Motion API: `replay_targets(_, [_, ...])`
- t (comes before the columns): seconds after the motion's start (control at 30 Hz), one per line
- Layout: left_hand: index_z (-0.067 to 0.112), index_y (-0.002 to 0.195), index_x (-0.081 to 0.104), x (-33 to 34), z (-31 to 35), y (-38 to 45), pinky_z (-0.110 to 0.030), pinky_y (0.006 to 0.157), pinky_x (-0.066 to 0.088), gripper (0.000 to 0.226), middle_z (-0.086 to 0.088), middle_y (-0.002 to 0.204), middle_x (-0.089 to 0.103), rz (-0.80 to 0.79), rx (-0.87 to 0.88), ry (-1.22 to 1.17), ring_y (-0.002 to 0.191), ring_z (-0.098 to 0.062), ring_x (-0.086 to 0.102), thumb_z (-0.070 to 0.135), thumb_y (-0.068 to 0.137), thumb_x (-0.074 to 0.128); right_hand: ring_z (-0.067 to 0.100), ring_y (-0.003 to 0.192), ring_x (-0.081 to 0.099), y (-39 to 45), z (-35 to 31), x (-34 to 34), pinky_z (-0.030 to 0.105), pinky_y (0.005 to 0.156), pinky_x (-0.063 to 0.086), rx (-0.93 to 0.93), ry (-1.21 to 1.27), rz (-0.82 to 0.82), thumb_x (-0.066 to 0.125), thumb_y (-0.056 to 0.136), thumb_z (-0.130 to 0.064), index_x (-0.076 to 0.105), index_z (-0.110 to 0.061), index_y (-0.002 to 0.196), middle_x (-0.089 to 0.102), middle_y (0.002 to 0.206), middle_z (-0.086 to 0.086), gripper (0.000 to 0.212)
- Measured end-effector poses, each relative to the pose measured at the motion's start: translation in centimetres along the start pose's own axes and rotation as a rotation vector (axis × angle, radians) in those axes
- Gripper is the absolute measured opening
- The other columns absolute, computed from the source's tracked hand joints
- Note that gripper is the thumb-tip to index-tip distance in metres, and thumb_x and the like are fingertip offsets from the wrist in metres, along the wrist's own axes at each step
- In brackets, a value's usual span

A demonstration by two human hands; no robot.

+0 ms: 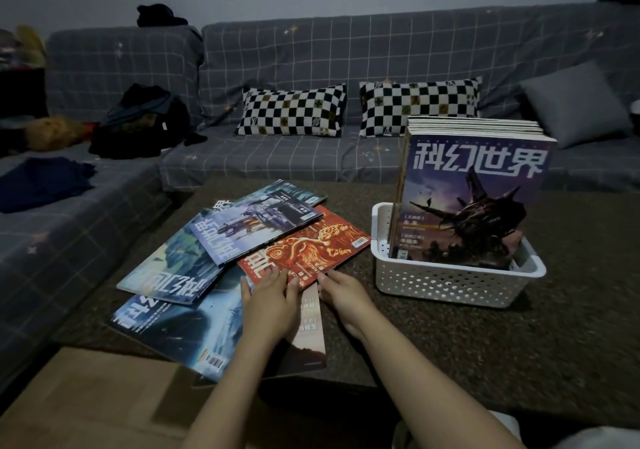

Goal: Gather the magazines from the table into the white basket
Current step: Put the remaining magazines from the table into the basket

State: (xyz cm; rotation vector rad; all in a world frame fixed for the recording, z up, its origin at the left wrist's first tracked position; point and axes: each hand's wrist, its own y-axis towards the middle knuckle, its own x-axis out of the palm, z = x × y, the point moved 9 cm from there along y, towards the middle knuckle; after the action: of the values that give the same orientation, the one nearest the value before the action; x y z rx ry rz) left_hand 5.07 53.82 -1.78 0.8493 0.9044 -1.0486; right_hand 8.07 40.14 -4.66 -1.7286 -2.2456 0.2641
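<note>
Several magazines lie fanned out on the dark table [519, 338]. A red magazine [311, 244] lies on top at the right of the pile, with a blue-purple one [249, 229] and a teal one [173, 268] to its left. A dark blue magazine [180, 327] lies lowest. My left hand [270, 306] rests flat on the pile, fingertips at the red magazine's near edge. My right hand [343, 296] touches that same edge from the right, fingers fairly straight. The white basket [450, 284] at the right holds several upright magazines [467, 199].
A grey checked sofa [311, 158] wraps behind and left of the table, with two chequered pillows [291, 109], a grey cushion [575, 102] and dark clothes [138, 123]. A brown cardboard surface [97, 400] lies at the near left.
</note>
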Motion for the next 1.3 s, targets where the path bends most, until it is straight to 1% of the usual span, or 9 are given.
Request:
replay_targets(0.17, [0.024,0.138,0.048,-0.9,0.0,-0.6,-0.044,0.116,-0.008,0.054,0.001,0.146,0.046,0.011,-0.021,0.016,0.139,-0.011,0.033,0.05,0.098,0.023,0.026,0.094,0.064,1.4,0.1,-0.1,0.036,0.083,0.052,0.114,0.045,0.206,0.067,0.083,-0.022,0.064,-0.005,0.107,0.069,0.103,0.011,0.03])
replay_targets(0.4, [0.018,0.132,0.055,-1.7,-0.7,-1.9,-0.036,0.114,0.027,0.045,-0.002,0.141,0.051,0.0,-0.04,-0.268,0.135,-0.018,0.04,0.041,0.1,0.033,0.028,0.082,0.065,0.6,-1.4,-0.3,0.042,0.082,0.053,0.086,-0.194,0.425,0.065,0.085,-0.027,0.065,-0.006,0.086,0.068,0.089,0.01,0.021])
replay_targets(0.53, [0.022,0.078,0.063,-3.4,-1.2,-3.9,-0.033,0.083,0.043,0.043,-0.002,0.09,0.069,0.051,-0.077,-0.326,0.096,-0.026,0.062,0.043,0.099,0.032,0.016,0.071,0.059,-0.8,-1.5,0.6,0.029,0.054,0.047,-0.002,-0.033,0.367,0.058,0.087,-0.014,0.046,-0.014,0.082,0.058,0.081,0.003,0.013])
replay_targets(0.6, [0.019,0.068,0.059,-4.2,-1.3,-4.7,-0.035,0.082,0.043,0.049,-0.006,0.077,0.069,0.067,-0.081,-0.243,0.085,-0.028,0.062,0.044,0.099,0.031,0.021,0.075,0.067,-1.7,-0.3,1.5,0.03,0.053,0.054,0.023,0.19,0.261,0.055,0.089,-0.008,0.043,-0.014,0.087,0.061,0.088,0.007,0.014])
replay_targets(0.8, [0.016,0.078,0.071,-5.8,-1.4,-6.4,-0.036,0.079,0.047,0.045,-0.005,0.078,0.071,0.096,-0.116,-0.352,0.078,-0.024,0.062,0.041,0.097,0.04,0.022,0.063,0.072,-3.7,0.1,0.9,0.03,0.052,0.057,0.049,0.118,0.141,0.051,0.092,-0.011,0.043,-0.012,0.099,0.069,0.085,0.013,0.01])
replay_targets(0.93, [0.022,0.121,0.064,-3.6,-3.6,-7.2,-0.043,0.11,0.035,0.038,-0.002,0.141,0.05,0.048,-0.222,-0.66,0.129,-0.024,0.046,0.041,0.098,0.042,0.023,0.066,0.072,-4.3,-0.9,0.9,0.027,0.051,0.056,0.093,0.167,0.057,0.052,0.092,-0.011,0.04,-0.014,0.116,0.068,0.09,0.013,0.027])
replay_targets(1.0, [0.031,0.133,0.052,-3.2,-4.8,-7.5,-0.043,0.113,0.028,0.041,0.003,0.153,0.033,0.073,-0.284,-0.743,0.138,-0.022,0.034,0.046,0.097,0.038,0.023,0.069,0.072,-4.3,-1.3,0.8,0.026,0.052,0.055,0.08,0.202,0.053,0.051,0.092,-0.013,0.039,-0.015,0.12,0.069,0.094,0.013,0.03])
replay_targets(1.17, [0.045,0.134,0.045,-2.0,-6.7,-7.0,-0.054,0.111,0.032,0.042,0.002,0.154,0.033,0.053,-0.444,-1.181,0.137,-0.025,0.036,0.056,0.093,0.041,0.019,0.067,0.067,-5.1,-1.7,1.0,0.023,0.048,0.051,0.066,0.193,0.055,0.049,0.091,-0.017,0.047,-0.013,0.115,0.068,0.092,0.011,0.024])
replay_targets(1.3, [0.035,0.142,0.033,-2.4,-8.0,-7.9,-0.055,0.106,0.037,0.05,-0.01,0.146,0.042,0.168,-0.477,-1.231,0.126,-0.031,0.048,0.03,0.096,0.051,0.02,0.083,0.067,-6.2,0.0,1.1,0.027,0.051,0.052,0.073,0.109,0.057,0.048,0.091,-0.027,0.048,-0.018,0.116,0.068,0.098,0.006,0.026])
